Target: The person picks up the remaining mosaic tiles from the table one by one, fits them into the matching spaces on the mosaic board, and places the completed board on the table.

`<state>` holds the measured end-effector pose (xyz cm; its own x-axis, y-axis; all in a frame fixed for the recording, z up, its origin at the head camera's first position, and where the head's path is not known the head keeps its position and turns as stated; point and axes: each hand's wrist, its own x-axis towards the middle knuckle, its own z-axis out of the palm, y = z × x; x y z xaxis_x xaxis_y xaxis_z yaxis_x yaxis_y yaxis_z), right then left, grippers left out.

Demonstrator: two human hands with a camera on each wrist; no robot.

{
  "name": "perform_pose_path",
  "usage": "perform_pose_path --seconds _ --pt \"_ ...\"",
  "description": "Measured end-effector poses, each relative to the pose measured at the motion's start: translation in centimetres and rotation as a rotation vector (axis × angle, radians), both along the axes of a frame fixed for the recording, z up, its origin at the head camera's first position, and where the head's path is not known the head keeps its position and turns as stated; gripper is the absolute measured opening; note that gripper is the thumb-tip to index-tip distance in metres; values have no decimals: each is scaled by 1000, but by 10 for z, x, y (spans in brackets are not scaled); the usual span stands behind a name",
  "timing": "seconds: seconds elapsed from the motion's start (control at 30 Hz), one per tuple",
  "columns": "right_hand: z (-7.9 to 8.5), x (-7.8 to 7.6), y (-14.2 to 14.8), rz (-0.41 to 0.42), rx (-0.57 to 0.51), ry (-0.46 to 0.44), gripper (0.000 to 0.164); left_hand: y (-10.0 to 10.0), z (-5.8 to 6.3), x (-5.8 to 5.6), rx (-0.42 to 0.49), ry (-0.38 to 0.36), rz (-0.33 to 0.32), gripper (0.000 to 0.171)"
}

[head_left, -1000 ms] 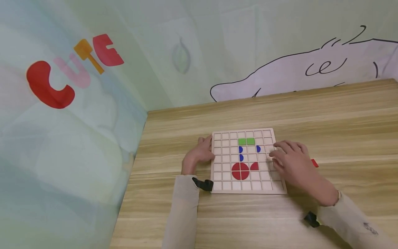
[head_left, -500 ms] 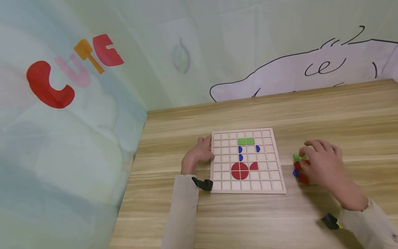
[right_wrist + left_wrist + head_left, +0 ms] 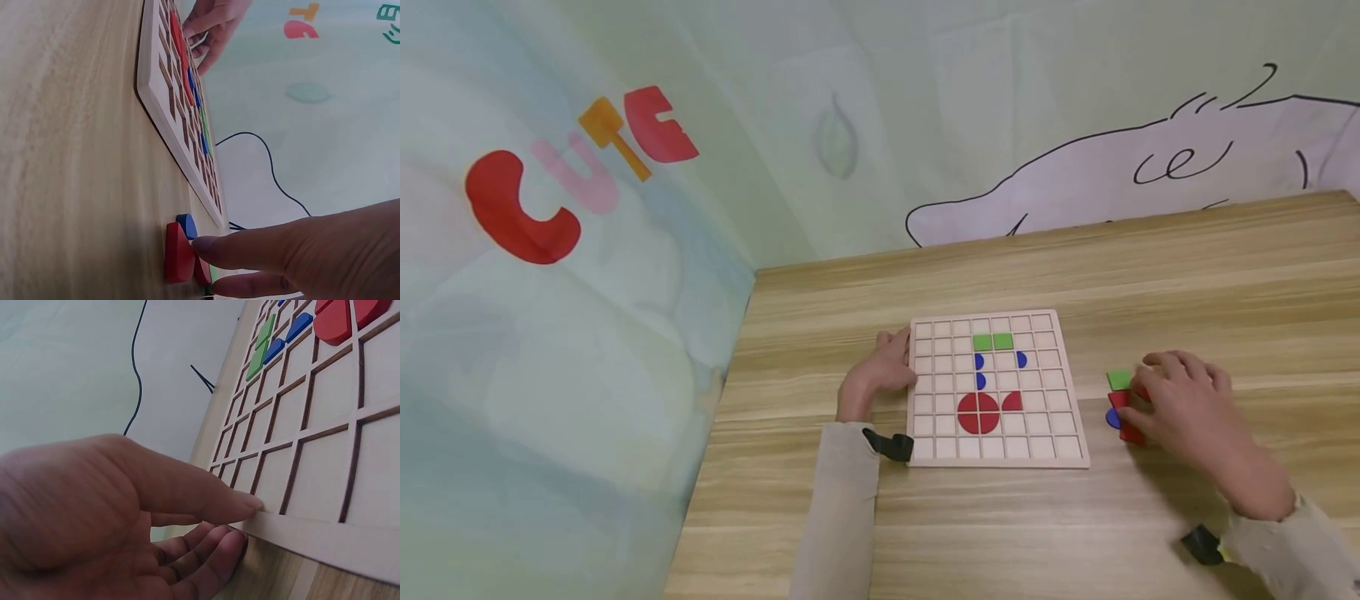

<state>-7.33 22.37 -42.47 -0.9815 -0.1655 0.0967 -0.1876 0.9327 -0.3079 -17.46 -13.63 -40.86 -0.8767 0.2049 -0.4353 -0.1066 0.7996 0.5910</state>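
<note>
My left hand (image 3: 886, 367) holds a pale wooden grid board (image 3: 1039, 427) at its left edge. In the left wrist view the thumb (image 3: 237, 505) lies on the frame, and the other fingers curl beside and below it. Four red quarter-circles (image 3: 970, 402) form a disc on the board, with a separate red quarter-circle (image 3: 1012, 402), blue half-circles (image 3: 980, 362) and two green squares (image 3: 982, 342). Right of the board, my right hand (image 3: 1198, 412) reaches over loose pieces, thumb and fingertips apart. Its thumb tip is right at a red piece (image 3: 179, 255) and a blue piece (image 3: 186, 226); the fingers partly hide others.
A loose green square (image 3: 1118, 381) lies at the far end of the loose pieces. The wood-grain table (image 3: 1000, 533) meets a wall cloth (image 3: 850, 150) with cartoon drawings behind and at the left.
My right hand has moved right, from over the board's right edge to the loose pieces, and its fingers have shifted slightly among them. The left hand and the board's pieces stay put.
</note>
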Motion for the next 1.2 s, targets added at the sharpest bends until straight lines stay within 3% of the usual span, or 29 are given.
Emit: perform_pose_path --seconds 0.7,0.87,1.03,1.2 --pt "-5 -6 -1 27 -11 -25 27 0 0 1 -6 6 -9 90" --pt "-3 -8 1 56 -56 43 31 0 1 0 -8 5 -10 90" --pt "0 -13 0 136 -85 147 32 1 1 0 -7 4 -10 90" --pt "2 -19 -7 195 -82 192 30 0 1 1 -9 7 -14 90"
